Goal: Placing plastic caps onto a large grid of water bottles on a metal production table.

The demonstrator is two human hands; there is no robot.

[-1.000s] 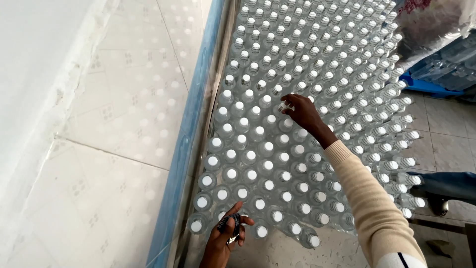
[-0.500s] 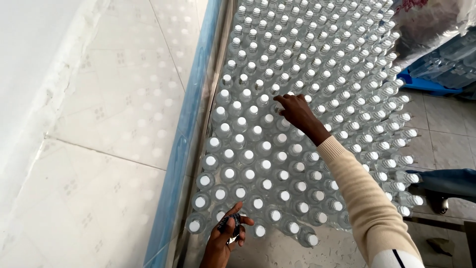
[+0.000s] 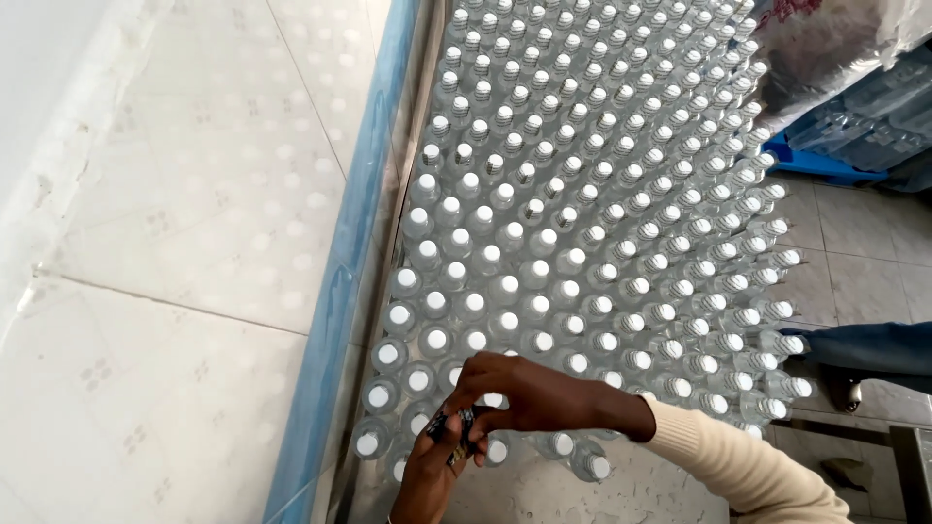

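small dark items [image 3: 449,427] pinched between left hand [image 3: 427,475], right hand [image 3: 529,393].

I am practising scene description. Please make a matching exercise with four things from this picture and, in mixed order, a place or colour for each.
Things:
1. bottle caps
2. blue rail
3. left hand
4. cream sleeve

Descriptions:
A. on the right arm, lower right
B. white
C. along the left edge of the bottles
D. bottom centre, fingers around small dark pieces

Pairs: 1-B, 2-C, 3-D, 4-A
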